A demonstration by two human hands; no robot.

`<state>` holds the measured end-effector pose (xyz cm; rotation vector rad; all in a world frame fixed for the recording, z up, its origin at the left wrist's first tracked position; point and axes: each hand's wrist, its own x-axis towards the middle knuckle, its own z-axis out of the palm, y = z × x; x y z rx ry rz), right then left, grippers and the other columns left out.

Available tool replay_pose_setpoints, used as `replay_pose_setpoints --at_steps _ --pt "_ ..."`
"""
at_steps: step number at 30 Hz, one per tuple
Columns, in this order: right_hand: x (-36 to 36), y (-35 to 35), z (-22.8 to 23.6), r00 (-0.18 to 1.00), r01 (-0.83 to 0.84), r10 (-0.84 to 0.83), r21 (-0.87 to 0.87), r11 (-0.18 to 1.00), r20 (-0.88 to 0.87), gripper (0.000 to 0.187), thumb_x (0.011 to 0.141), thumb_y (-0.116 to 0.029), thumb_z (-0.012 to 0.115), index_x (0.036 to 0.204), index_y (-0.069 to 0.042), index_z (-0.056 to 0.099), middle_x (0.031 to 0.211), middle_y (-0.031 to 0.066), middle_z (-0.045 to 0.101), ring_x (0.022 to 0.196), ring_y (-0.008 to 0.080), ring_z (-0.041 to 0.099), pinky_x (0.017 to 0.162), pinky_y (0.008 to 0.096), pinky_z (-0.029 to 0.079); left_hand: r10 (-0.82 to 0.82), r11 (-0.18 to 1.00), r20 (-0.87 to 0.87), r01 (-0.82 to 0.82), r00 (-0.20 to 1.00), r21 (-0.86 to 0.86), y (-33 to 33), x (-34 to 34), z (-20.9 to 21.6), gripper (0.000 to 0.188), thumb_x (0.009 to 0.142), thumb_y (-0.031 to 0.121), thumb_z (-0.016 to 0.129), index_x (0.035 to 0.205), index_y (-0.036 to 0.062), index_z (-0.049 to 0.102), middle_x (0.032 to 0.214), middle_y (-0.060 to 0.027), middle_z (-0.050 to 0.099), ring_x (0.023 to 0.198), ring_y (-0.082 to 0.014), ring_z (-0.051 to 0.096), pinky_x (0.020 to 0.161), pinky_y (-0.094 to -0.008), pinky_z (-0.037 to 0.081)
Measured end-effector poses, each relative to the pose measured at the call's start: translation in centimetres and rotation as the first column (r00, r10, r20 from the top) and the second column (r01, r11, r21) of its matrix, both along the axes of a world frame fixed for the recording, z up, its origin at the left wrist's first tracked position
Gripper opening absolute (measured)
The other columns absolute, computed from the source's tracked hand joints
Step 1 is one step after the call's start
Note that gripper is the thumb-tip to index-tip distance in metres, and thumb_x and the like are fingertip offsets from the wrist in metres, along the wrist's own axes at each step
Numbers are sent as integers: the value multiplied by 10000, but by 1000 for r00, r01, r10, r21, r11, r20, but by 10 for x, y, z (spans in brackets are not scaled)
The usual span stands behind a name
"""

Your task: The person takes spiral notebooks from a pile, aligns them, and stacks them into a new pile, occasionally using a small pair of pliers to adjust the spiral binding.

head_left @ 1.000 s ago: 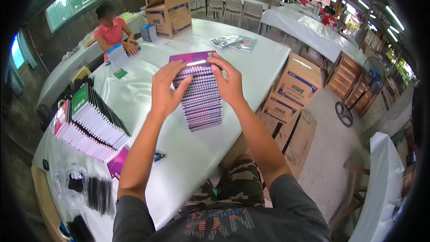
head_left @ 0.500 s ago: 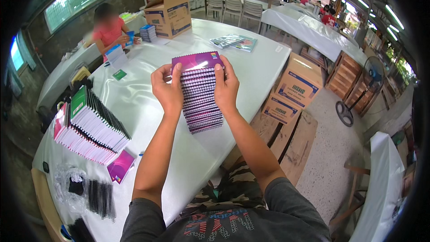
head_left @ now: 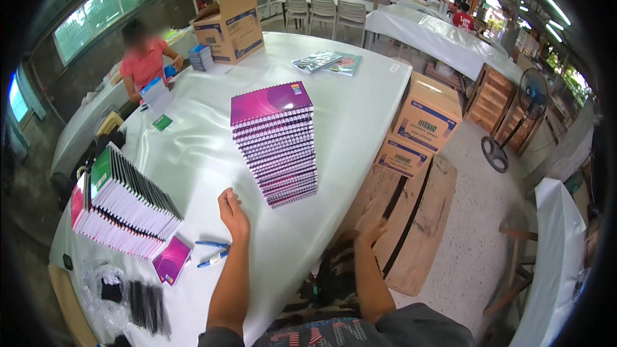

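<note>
A tall stack of purple-covered, spiral-bound notebooks (head_left: pixel 271 104) stands on the white-covered table, apart from both hands. My left hand (head_left: pixel 232 215) is just left of the stack's lower part, empty, its fingers loosely bent and not touching the notebooks. Low over the wooden bench's near end, beside my lap, my right hand (head_left: pixel 371 234) has its fingers stretched out and nothing visible in them. A blue-handled hand tool (head_left: pixel 213 254) lies left of my left forearm. Beside it are loose purple covers (head_left: pixel 173 260) and a leaning stack of black-spined notebooks (head_left: pixel 125 202).
Black binding coils (head_left: pixel 148 308) and clear plastic wrap (head_left: pixel 96 276) lie at the near left. A co-worker (head_left: pixel 146 61) sits across the table near an open carton (head_left: pixel 232 29). Cartons (head_left: pixel 424 115) stand on the wooden bench (head_left: pixel 418 218) at right, with a fan (head_left: pixel 530 99) beyond.
Both hands have let go of the purple notebook stack. My left hand moved down and left, my right hand down toward my lap. The blue-handled tool now shows in full.
</note>
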<state>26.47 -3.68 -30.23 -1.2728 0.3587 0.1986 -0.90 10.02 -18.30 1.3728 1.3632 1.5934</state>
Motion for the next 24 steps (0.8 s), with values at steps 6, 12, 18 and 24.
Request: replay_pose_setpoints --at_steps 6,12,18,24 --pt "-65 37 -131 313 -748 946 -593 299 84 337 878 -191 519 1092 64 566 993 131 614 906 249 577 855 344 445 -176 981 19 176 984 -77 -1 20 9 237 944 212 502 1049 6 552 867 -27 541 731 -103 479 681 -238 421" --pt "-138 46 -164 -47 -583 921 -738 -339 -386 332 876 -187 522 1084 66 572 988 129 618 905 244 579 852 341 447 -199 975 -157 179 967 -128 -1 12 4 193 909 150 556 1020 -6 574 838 -36 574 722 -113 507 672 -247 433" --pt "-153 52 -181 -59 -506 867 -734 -454 -495 327 875 -183 526 1076 68 577 982 127 622 904 239 581 850 339 448 -188 972 -260 142 947 -188 0 10 3 137 849 114 605 940 12 620 787 -56 620 711 -142 565 683 -281 462" --pt "-135 49 -187 -34 -500 862 -738 -453 -506 322 873 -179 529 1069 70 583 977 124 626 903 233 583 847 337 449 -183 973 -374 114 909 -200 -3 17 11 114 832 110 620 926 47 635 809 -64 639 701 -171 585 696 -310 459"
